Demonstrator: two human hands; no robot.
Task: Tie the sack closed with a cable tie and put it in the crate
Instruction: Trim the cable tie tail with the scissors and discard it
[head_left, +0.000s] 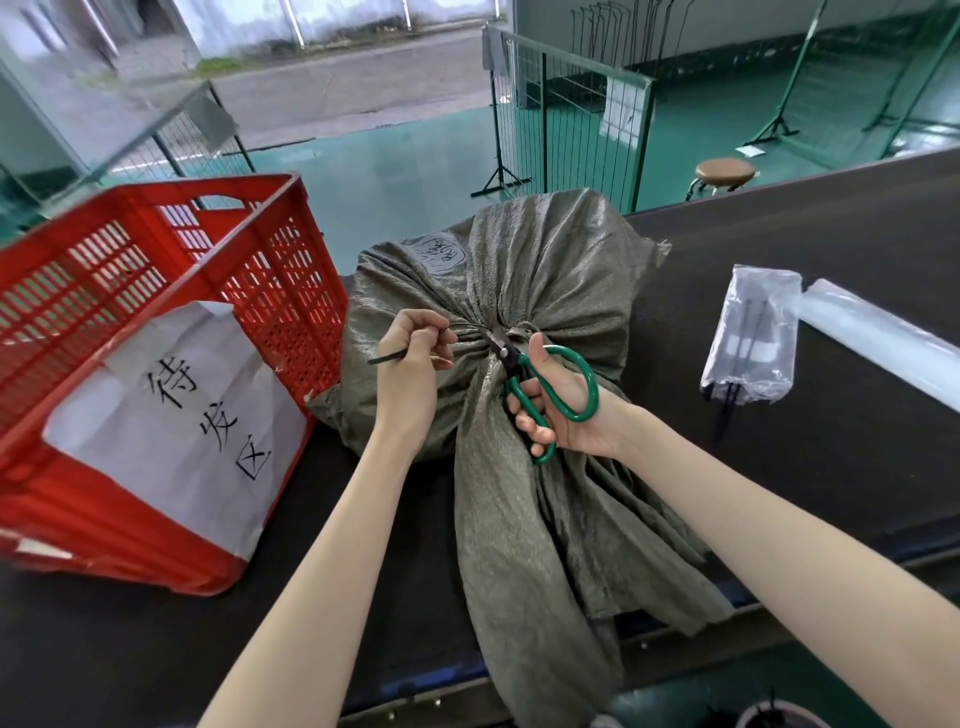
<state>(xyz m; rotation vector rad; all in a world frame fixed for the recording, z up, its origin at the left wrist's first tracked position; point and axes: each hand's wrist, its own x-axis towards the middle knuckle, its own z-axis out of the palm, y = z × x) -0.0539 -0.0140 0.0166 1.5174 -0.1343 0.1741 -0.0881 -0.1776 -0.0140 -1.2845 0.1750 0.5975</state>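
1. Head view, progress: the sack (524, 291) lies on the table (831, 291), its neck gathered and cinched by a black cable tie (415, 349). Tying looks done or nearly so. The tie's free tail sticks out to the left.
2. Step in hand, by my reading: trimming the spare tail w/ the scissors (540, 382). The blades sit right at the cinch point; can't tell if they're on the strap yet.
3. Left to do: cut the tail, put the scissors down, lift the sack into the crate (171, 291). The red crate stands just beside the sack on the left, w/ a white paper label (171, 426) on its near side. The sack isn't in it yet.
4. Left hand (410, 364): fingers pinched together on the tie's tail, holding it taut out from the neck. Forearm reaches in from lower left.
5. Right hand (556, 400): closed around the green scissor handles, thumb through the upper loop, fingers around the lower. Blades point up-left at the neck.
6. Off to the right, well apart: a clear bag of spare ties (753, 338), untouched.
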